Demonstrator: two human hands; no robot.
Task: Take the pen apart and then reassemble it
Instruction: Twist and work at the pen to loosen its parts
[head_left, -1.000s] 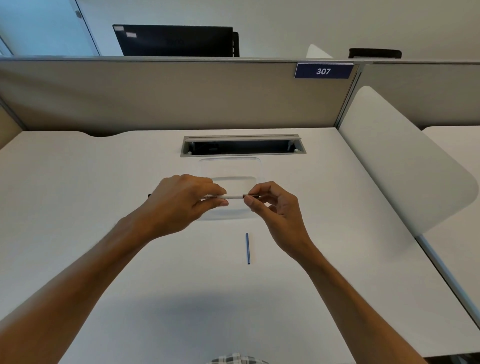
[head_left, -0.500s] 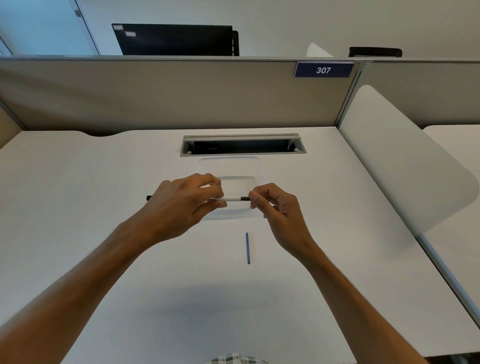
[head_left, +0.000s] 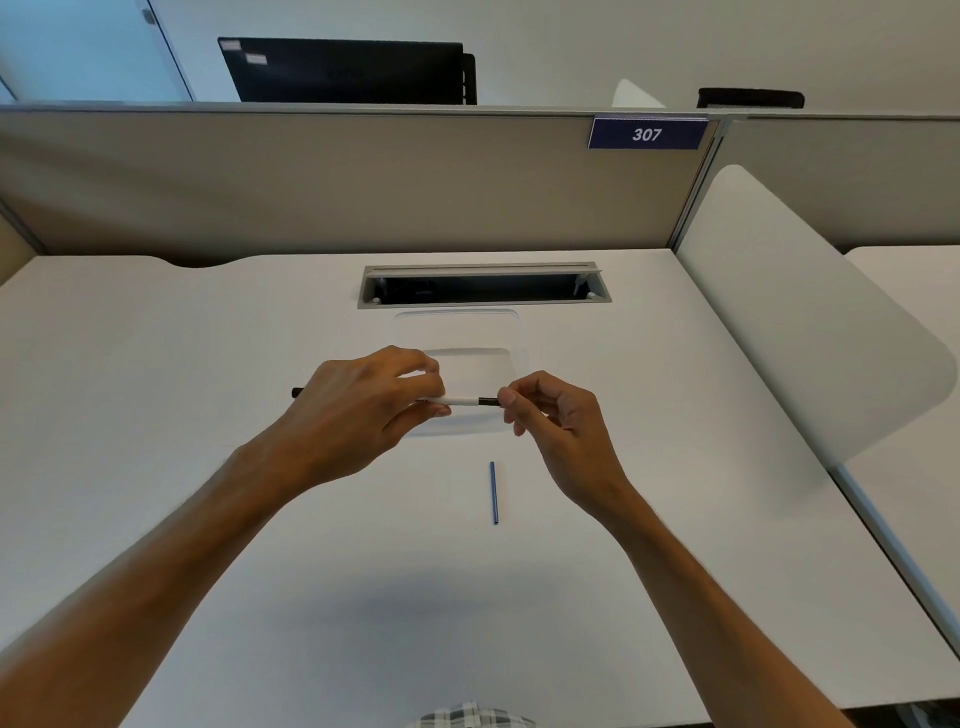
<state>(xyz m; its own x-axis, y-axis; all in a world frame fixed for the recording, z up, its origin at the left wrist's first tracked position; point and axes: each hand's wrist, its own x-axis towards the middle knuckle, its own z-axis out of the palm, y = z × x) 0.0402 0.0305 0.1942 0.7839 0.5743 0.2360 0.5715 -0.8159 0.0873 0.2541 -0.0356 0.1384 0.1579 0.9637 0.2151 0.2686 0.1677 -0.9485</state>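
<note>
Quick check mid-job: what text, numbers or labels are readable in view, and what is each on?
"307": white digits on the blue sign atop the desk partition.
Two pale stickers on the black monitor back: too blurred to read.
The pen and blue refill: no readable marking.

White pen (head_left: 464, 400) held level; blue refill (head_left: 492, 492) on desk.

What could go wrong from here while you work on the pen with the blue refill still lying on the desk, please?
The refill lies loose on the desk just below the right hand; a wrist or forearm could brush it and roll it away. The right hand pinches only the small dark end of the pen, so that piece could slip and drop. The left hand covers most of the pen, so misalignment there might go unseen.
</note>
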